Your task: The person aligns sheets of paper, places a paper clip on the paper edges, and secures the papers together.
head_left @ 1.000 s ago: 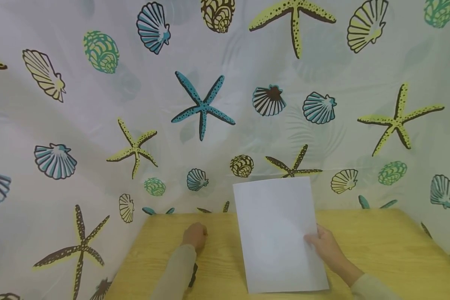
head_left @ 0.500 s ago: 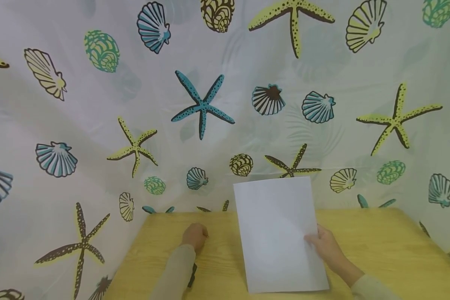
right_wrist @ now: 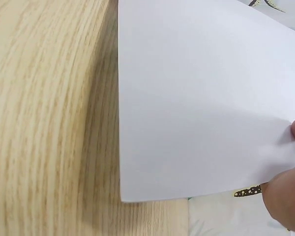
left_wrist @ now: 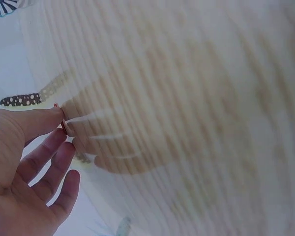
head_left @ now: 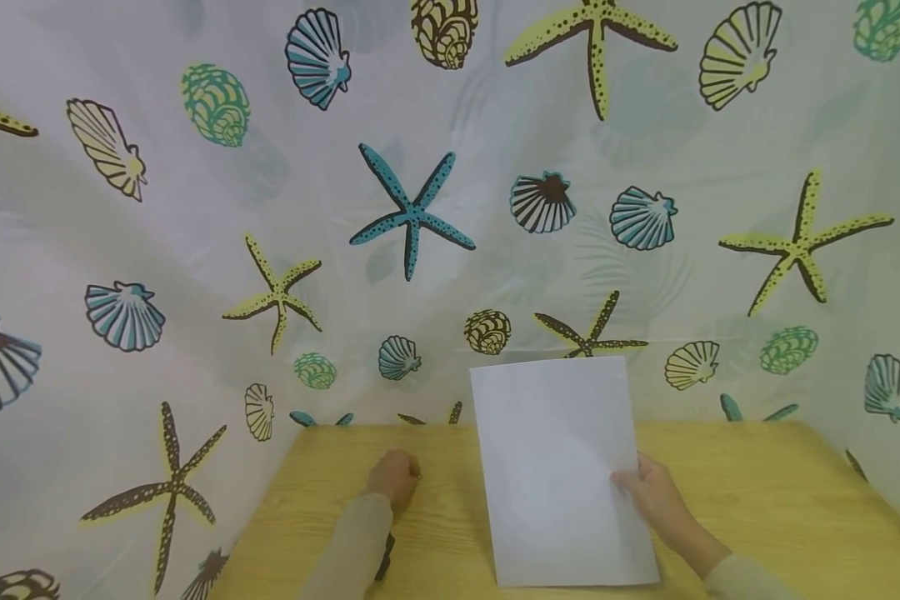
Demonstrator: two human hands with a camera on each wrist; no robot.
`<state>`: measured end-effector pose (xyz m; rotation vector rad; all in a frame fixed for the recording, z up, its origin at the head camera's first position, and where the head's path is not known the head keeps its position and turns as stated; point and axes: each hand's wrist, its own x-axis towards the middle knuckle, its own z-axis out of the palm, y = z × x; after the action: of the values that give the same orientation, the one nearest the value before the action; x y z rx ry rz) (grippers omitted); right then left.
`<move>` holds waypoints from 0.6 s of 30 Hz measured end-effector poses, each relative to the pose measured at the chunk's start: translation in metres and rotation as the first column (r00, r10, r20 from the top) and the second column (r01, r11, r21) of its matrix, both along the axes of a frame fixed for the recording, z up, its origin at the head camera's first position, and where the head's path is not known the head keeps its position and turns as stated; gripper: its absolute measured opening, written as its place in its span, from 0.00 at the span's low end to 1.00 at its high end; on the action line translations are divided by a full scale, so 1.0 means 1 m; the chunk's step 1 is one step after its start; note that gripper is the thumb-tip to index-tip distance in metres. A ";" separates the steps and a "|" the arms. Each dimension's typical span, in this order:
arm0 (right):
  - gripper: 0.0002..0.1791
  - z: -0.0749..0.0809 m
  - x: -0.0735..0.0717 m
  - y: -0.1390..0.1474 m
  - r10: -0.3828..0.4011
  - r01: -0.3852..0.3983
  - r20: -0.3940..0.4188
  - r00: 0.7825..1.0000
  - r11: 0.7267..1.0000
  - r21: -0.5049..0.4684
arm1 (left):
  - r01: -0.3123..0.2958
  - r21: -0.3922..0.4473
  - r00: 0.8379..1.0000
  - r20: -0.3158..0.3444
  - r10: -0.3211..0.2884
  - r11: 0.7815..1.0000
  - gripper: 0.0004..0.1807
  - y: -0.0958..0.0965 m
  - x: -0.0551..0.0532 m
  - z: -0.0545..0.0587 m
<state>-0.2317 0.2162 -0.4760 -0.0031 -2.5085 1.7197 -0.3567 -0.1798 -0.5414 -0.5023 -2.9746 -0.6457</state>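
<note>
My right hand (head_left: 660, 504) grips white paper (head_left: 562, 475) by its right edge, the thumb lying on the near face. The paper stands nearly upright with a slight tilt, its lower edge at the table; whether it is one sheet or several I cannot tell. Over the left part of the table my left hand (head_left: 393, 477) pinches a small, thin red piece (left_wrist: 62, 120), like bent wire, between thumb and fingertips. In the right wrist view the paper (right_wrist: 201, 108) fills the middle, with part of my right hand (right_wrist: 287, 196) at its edge.
A wooden table (head_left: 735, 500) with a light grain lies under both hands. Behind it and at the sides hangs a white curtain (head_left: 495, 267) printed with shells and starfish. A dark band (head_left: 385, 557) shows at the left wrist.
The head view has shifted slightly. Both hands and the paper keep nearly the same places and poses.
</note>
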 end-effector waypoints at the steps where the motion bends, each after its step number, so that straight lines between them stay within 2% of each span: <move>1: 0.27 0.000 0.000 0.000 0.002 -0.002 0.000 1.000 1.000 0.003 | 0.004 -0.006 1.000 0.001 -0.004 1.000 0.06 0.000 0.001 0.000; 6: 0.27 0.001 0.000 0.002 0.013 -0.013 -0.002 1.000 1.000 0.018 | 0.020 -0.003 1.000 0.010 -0.020 1.000 0.10 0.004 0.006 0.001; 11: 0.27 0.003 0.001 0.002 0.007 -0.007 0.000 1.000 1.000 0.003 | 0.034 0.001 0.999 -0.027 -0.034 0.999 0.11 0.006 0.012 0.006; 18: 0.28 0.004 0.001 0.001 0.016 -0.017 0.018 1.000 1.000 0.010 | 0.045 0.033 0.999 0.024 -0.045 0.998 0.14 0.004 0.015 0.007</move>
<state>-0.2311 0.2174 -0.4723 0.0033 -2.5364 1.7210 -0.3418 -0.1762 -0.5343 -0.5646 -2.9782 -0.7082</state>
